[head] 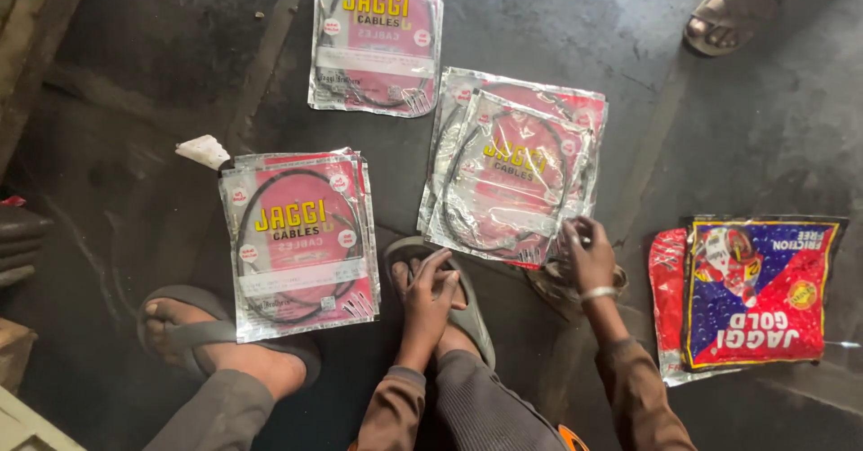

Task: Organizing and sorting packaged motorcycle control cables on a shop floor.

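Feet in grey sandals (pixel 449 298) sit nearest, the left hand (pixel 427 294) resting on one with fingers loosely spread, holding nothing. Just right, the right hand (pixel 586 255) pinches the corner of a stack of pink cable packets (pixel 512 177). Another stack (pixel 301 240) lies left, a blue packet (pixel 760 289) right, one packet (pixel 378 33) farther off, with bare dark floor (pixel 719 127) between.

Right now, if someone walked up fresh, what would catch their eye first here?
Probably the clear packets with pink cards and coiled black cables: one stack lower left, one packet at top centre, another pile in the middle. The right hand grips that middle pile's lower corner, while the left hand rests on a sandalled foot. At far right lies a blue and red packet.
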